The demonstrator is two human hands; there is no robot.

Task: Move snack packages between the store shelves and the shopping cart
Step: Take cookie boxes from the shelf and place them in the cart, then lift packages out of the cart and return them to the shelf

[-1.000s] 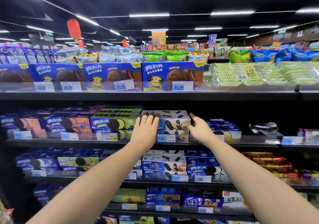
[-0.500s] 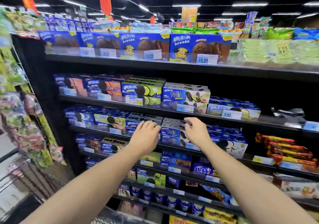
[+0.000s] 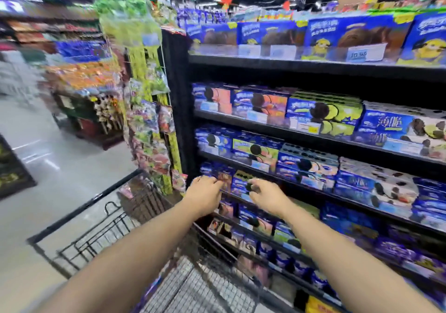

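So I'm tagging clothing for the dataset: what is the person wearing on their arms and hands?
Nothing that shows. Both forearms are bare up to the frame's bottom edge, with no sleeve or cuff in view. The left hand and right hand have no gloves. No watch or bracelet appears at either wrist; blur hides any rings.

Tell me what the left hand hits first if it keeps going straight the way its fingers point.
Most likely the blue cookie box at the left end of the shelf; the left hand has its fingertips at its front already. Blur hides whether they touch.
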